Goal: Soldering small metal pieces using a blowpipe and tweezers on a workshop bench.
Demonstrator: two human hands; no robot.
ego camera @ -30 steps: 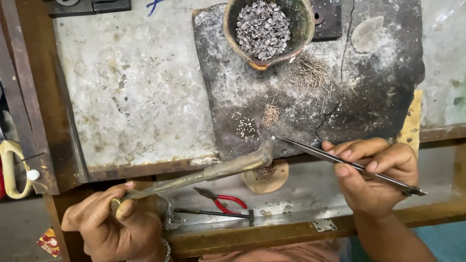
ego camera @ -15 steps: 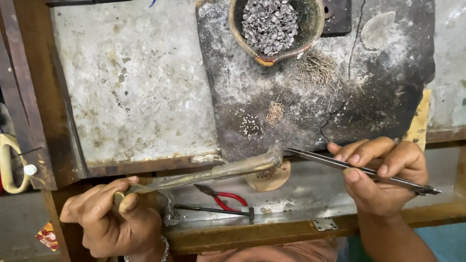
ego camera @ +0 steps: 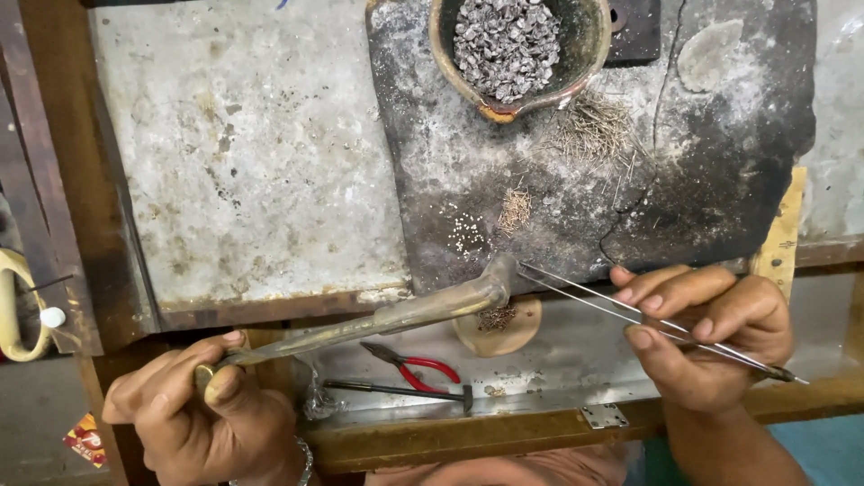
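Brass-coloured bent blowpipe (ego camera: pixel 387 317), stiff, light, fisted at tail end by left hand (ego camera: pixel 193 414); right hand (ego camera: pixel 711 337) pinching thin springy steel tweezers (ego camera: pixel 648 317) mid-shank, tips near bench front edge.

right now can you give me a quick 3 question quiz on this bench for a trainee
1. True or false: the right hand holds the tweezers.
2. What fills the clay bowl? A) water B) small grey metal bits C) sand
3. Which hand holds the long brass torch?

Key:
1. True; the tips point at the torch's bent nozzle.
2. B
3. The left hand, in a closed grip at the near end. The red pliers lie untouched in the tray below.
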